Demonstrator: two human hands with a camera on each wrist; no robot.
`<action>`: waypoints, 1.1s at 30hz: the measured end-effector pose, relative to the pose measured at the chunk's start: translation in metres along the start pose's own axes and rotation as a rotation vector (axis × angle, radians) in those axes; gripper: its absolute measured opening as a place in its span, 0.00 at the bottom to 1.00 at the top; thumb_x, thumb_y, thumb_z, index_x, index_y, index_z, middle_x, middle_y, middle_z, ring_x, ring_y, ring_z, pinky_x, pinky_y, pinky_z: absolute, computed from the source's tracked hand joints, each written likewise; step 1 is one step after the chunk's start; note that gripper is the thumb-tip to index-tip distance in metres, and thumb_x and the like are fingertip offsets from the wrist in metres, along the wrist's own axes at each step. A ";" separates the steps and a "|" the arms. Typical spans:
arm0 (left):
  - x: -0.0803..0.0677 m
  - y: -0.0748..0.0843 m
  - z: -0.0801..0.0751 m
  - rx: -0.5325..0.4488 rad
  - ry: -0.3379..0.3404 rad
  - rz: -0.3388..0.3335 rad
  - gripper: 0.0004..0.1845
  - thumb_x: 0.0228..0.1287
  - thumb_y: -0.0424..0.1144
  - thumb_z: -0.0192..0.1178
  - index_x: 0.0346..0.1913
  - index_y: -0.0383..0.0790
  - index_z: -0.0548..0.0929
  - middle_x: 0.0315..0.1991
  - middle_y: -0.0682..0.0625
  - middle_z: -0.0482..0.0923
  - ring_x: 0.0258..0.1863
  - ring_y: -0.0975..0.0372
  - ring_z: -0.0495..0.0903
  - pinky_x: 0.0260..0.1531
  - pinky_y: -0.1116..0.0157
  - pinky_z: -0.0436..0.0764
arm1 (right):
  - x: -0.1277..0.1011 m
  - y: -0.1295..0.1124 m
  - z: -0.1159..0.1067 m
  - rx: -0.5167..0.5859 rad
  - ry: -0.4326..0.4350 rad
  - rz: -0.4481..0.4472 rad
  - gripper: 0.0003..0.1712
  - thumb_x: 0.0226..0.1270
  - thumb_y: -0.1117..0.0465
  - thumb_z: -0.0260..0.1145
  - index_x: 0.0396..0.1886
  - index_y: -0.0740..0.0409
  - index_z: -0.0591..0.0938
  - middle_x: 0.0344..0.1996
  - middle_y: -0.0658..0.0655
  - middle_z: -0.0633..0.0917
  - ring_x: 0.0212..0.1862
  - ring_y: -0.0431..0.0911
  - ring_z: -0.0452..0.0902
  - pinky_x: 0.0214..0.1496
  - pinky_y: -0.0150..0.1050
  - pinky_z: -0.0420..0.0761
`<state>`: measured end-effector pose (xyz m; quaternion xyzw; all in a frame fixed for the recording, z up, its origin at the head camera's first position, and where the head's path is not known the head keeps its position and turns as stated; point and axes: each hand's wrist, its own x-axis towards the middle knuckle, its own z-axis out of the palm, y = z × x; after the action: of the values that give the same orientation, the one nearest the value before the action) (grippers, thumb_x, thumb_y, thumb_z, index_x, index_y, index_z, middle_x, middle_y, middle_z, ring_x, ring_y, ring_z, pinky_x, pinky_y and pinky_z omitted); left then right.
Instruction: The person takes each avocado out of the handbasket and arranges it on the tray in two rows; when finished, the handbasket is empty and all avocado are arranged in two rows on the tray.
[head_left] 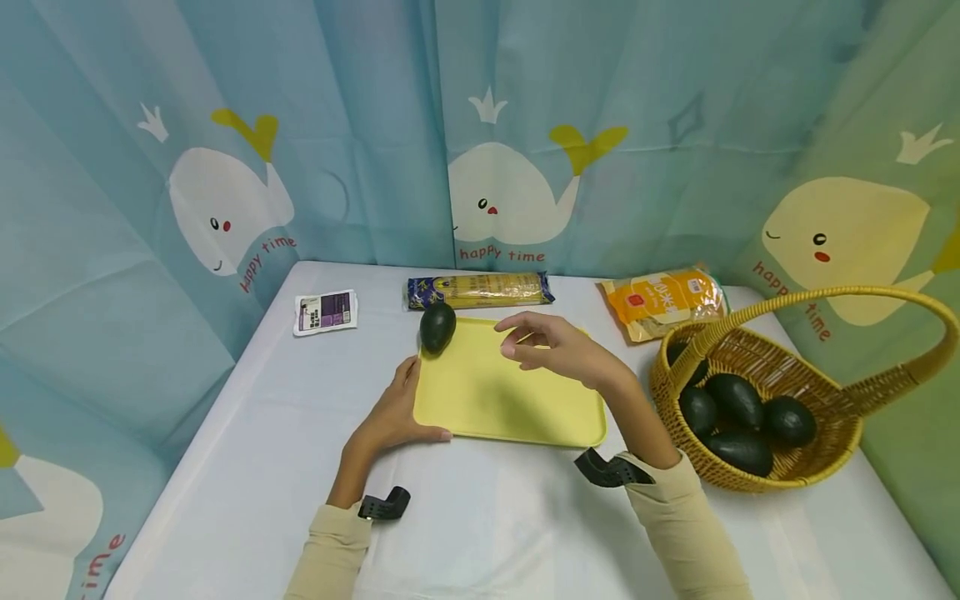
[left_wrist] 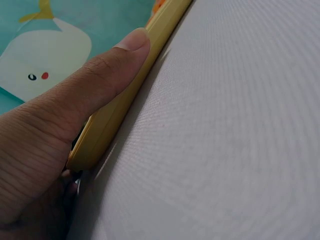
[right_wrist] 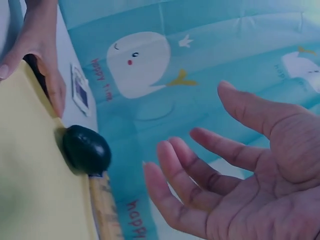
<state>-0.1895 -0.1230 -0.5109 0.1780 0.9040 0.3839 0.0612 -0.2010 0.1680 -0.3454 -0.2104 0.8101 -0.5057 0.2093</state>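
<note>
A yellow tray [head_left: 510,392] lies on the table in the head view. My left hand [head_left: 393,412] grips its near left corner, thumb along the front edge and fingers on the left side; the left wrist view shows the thumb [left_wrist: 107,70] against the rim. On the tray's far left corner sits a dark green avocado [head_left: 437,327], also visible in the right wrist view beside the tray's edge. Above the tray hovers my right hand [head_left: 558,346], holding nothing, its fingers loosely bent and apart from the avocado.
At the right, a wicker basket [head_left: 840,462] with a tall handle holds several avocados [head_left: 735,400]. Behind the tray lies a noodle packet [head_left: 480,292]. An orange bag [head_left: 663,302] is at the back right, a small white-and-purple packet [head_left: 326,312] at the back left. Curtains [head_left: 360,125] surround the table.
</note>
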 end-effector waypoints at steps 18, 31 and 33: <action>-0.003 0.001 0.001 -0.007 -0.007 -0.005 0.76 0.32 0.62 0.79 0.79 0.41 0.39 0.78 0.41 0.41 0.74 0.45 0.55 0.69 0.48 0.64 | -0.094 0.020 -0.043 -0.028 -0.125 -0.057 0.23 0.74 0.64 0.57 0.66 0.63 0.69 0.53 0.66 0.78 0.52 0.46 0.81 0.53 0.41 0.83; -0.003 0.002 0.001 0.003 -0.008 0.004 0.75 0.34 0.62 0.79 0.79 0.41 0.39 0.78 0.41 0.40 0.74 0.44 0.54 0.69 0.46 0.64 | -0.157 0.050 -0.098 -0.015 -0.198 -0.156 0.25 0.72 0.76 0.51 0.68 0.68 0.66 0.60 0.54 0.79 0.59 0.43 0.78 0.53 0.36 0.82; -0.003 0.002 0.001 -0.003 -0.006 0.007 0.75 0.34 0.62 0.79 0.79 0.41 0.39 0.78 0.41 0.40 0.74 0.44 0.55 0.69 0.46 0.64 | -0.165 0.056 -0.107 -0.001 -0.180 -0.152 0.24 0.72 0.77 0.50 0.67 0.70 0.66 0.59 0.56 0.79 0.60 0.44 0.77 0.53 0.36 0.82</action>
<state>-0.1865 -0.1224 -0.5103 0.1824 0.9025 0.3851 0.0630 -0.1319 0.3599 -0.3323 -0.3159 0.7698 -0.4989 0.2421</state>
